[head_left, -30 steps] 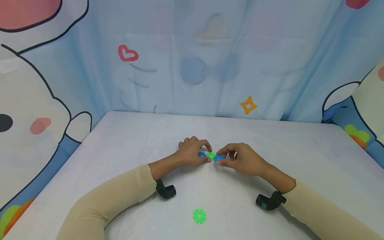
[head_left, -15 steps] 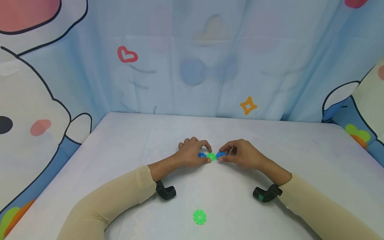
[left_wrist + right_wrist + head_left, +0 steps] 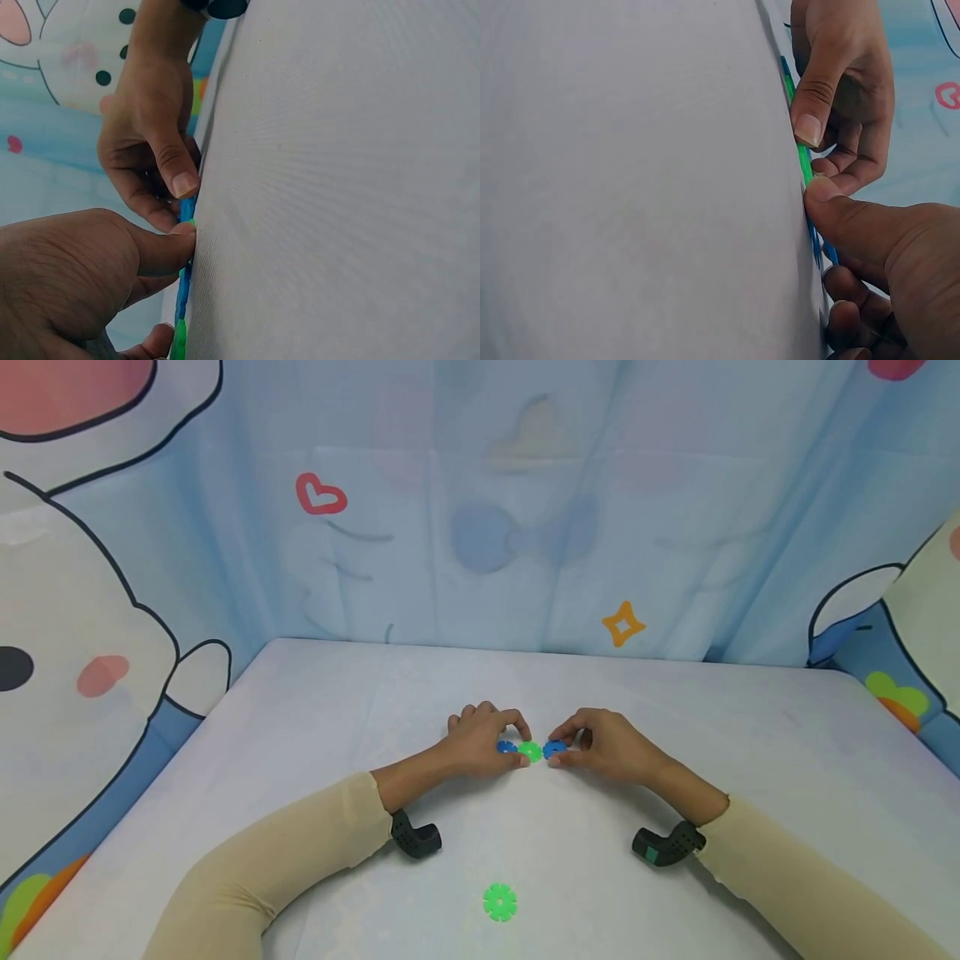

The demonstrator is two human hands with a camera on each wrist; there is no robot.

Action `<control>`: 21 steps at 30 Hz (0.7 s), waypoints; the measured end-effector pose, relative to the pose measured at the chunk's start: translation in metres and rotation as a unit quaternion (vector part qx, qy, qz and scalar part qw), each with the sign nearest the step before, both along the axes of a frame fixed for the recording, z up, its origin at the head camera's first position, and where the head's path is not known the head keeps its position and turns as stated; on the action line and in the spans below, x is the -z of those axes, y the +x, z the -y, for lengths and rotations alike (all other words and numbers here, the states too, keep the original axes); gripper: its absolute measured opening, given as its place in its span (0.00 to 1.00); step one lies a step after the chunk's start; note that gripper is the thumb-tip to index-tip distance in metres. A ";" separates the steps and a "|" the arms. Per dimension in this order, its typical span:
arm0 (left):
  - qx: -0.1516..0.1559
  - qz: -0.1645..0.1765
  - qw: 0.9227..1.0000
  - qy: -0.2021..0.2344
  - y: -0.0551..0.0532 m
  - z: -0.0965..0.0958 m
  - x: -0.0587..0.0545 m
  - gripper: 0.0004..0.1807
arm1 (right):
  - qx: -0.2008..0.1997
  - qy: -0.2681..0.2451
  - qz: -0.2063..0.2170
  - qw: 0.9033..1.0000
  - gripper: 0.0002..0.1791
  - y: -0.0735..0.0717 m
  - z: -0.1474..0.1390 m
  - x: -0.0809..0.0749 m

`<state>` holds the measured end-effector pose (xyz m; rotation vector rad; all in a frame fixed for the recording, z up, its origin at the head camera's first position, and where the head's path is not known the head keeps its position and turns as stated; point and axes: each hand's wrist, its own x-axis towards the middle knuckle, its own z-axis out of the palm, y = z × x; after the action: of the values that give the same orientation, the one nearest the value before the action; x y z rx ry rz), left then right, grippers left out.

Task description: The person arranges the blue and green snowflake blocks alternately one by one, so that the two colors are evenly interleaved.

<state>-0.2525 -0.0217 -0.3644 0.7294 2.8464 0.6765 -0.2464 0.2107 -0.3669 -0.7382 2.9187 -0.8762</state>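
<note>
My left hand (image 3: 482,745) lies over a row of notched plastic discs, thumb and index finger pinching a green disc (image 3: 530,752). Just left of that, a blue disc (image 3: 507,747) shows under the hand. Another green disc (image 3: 178,341) appears farther along the row in the left wrist view. My right hand (image 3: 609,747) pinches a second blue disc (image 3: 554,750) between thumb and fingers, at the green one's right edge. Whether their notches interlock cannot be told. Seen side-on by the wrist cameras, the row lies low and flat along the cloth.
A loose green disc (image 3: 499,902) lies nearer the front of the white-covered table (image 3: 360,893). Behind the table hangs a blue printed curtain (image 3: 510,527). Each wrist carries a black camera mount (image 3: 669,844).
My right hand has shifted slightly right and away from me, so its blue disc went from overlapping the green disc to sitting at its edge. The left hand stays put.
</note>
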 end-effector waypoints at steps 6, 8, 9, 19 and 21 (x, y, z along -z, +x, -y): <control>0.000 -0.006 1.000 -0.004 -0.001 -0.001 0.000 0.14 | 0.003 0.008 0.001 1.000 0.18 -0.001 0.002 0.000; 0.000 -0.006 1.000 -0.002 -0.001 -0.002 0.000 0.14 | 0.003 0.010 0.002 1.000 0.19 -0.001 0.002 0.000; 0.000 -0.006 1.000 -0.001 -0.001 -0.002 0.000 0.14 | 0.003 0.010 0.003 1.000 0.18 -0.001 0.002 0.000; 0.001 -0.007 1.000 0.005 -0.001 -0.001 0.001 0.13 | 0.001 0.016 0.002 1.000 0.18 -0.001 0.004 0.000; 0.002 -0.008 1.000 0.005 -0.001 -0.001 0.001 0.13 | 0.002 0.016 0.002 1.000 0.18 0.000 0.004 0.000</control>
<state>-0.2538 -0.0205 -0.3652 0.7446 2.8577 0.6873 -0.2468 0.2072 -0.3665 -0.7271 2.9237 -0.8286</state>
